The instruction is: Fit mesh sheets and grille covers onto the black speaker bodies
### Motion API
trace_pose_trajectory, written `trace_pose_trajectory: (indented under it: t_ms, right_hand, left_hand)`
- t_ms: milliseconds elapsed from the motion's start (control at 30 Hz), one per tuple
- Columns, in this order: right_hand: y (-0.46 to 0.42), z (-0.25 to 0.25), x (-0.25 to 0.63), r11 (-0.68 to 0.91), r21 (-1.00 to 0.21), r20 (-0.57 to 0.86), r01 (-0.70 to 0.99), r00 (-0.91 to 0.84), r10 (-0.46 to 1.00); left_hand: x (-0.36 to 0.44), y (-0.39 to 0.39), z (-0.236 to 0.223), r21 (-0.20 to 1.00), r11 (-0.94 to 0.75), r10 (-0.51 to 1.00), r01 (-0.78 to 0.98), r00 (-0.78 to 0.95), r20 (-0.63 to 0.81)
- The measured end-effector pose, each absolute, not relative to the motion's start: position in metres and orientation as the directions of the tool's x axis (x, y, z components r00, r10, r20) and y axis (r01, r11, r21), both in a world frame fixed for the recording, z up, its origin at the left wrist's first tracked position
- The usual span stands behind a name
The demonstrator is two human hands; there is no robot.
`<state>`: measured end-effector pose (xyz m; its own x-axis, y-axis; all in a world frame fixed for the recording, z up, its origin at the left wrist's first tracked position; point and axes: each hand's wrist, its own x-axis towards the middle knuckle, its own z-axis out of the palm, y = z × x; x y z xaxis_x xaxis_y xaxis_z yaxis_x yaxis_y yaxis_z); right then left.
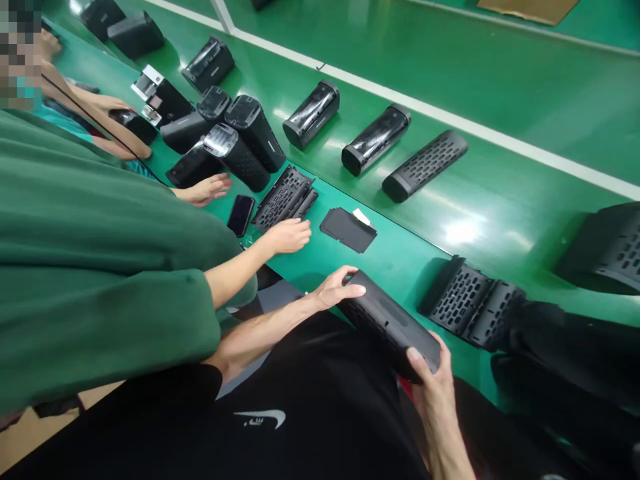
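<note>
Over the near edge of the green worktop (400,257), left hand (331,291) and right hand (434,375) clasp opposite ends of an elongated black plastic casing (393,321), seemingly a handling step whose next move calls for balanced grips.

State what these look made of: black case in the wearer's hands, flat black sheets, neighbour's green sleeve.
Case: probably moulded plastic, matte black; soft, even sheen.
Sheets: matte black, thin and flat; plastic or card, can't tell.
Sleeve: dull fabric, judging by its loose folds; fibre unclear.
</note>
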<state>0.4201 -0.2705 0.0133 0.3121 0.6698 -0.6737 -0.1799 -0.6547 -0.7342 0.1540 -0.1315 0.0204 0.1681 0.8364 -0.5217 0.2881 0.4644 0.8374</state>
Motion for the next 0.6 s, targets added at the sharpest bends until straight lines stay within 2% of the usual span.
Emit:
trace_pose_trajectory:
  t_ms: [67,133,200,333,500,600]
  right_hand:
    - [-0.262,0.011,0.416,-0.746,-0.600,-0.798,-0.290,0.281,0.533]
    - [-0.256,0.014,0.416,-0.802,-0.475,-0.880,-0.362,0.202,0.430]
    - [-0.252,0.020,0.420,-0.819,-0.426,-0.903,-0.385,0.136,0.407]
    - [-0.251,0.032,0.426,-0.828,-0.464,-0.882,-0.315,0.076,0.465]
    - [-0.255,0.031,0.427,-0.843,-0.458,-0.888,-0.282,0.116,0.444]
    - [-0.259,0.032,0.429,-0.827,-0.528,-0.849,-0.192,0.147,0.508]
  left_hand:
    - [0.157,-0.136,0.001,0.752,0.621,0.720,0.222,0.219,-0.659]
    - [0.152,-0.126,-0.006,0.730,0.654,0.674,0.199,0.283,-0.682]
    - [0.146,-0.115,-0.007,0.737,0.648,0.662,0.194,0.335,-0.670]
    - [0.148,-0.113,-0.012,0.726,0.654,0.656,0.213,0.320,-0.684]
    - [0.157,-0.114,-0.020,0.705,0.683,0.641,0.193,0.305,-0.704]
    - [0.159,-0.109,-0.015,0.732,0.661,0.665,0.163,0.324,-0.673]
